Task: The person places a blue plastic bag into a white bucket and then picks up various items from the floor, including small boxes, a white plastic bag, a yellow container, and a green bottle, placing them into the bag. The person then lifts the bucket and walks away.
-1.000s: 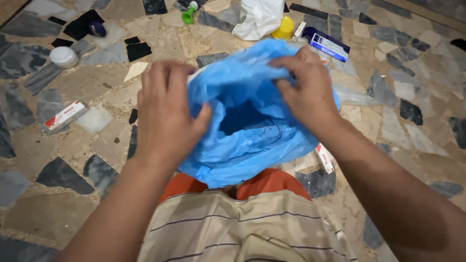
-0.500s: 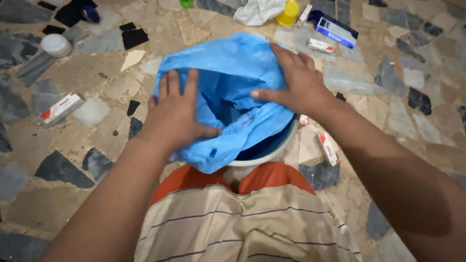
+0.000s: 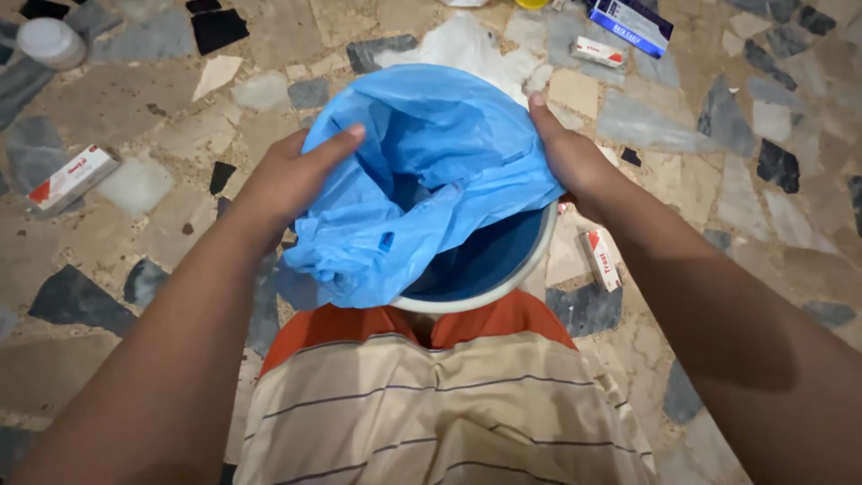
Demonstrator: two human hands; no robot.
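head view | worn on the person's head | faces steeply down | close over bucket (image 3: 539, 260) and stone floor (image 3: 135, 117)

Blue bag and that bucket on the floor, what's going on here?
A person is holding a blue plastic bag with both bare hands over a round bin with a white rim. The left hand grips the bag's left edge, and the right hand grips its right edge at the rim. The bag covers the far rim, while the near rim is bare. Small red and white boxes lie on the stone-chip floor around.
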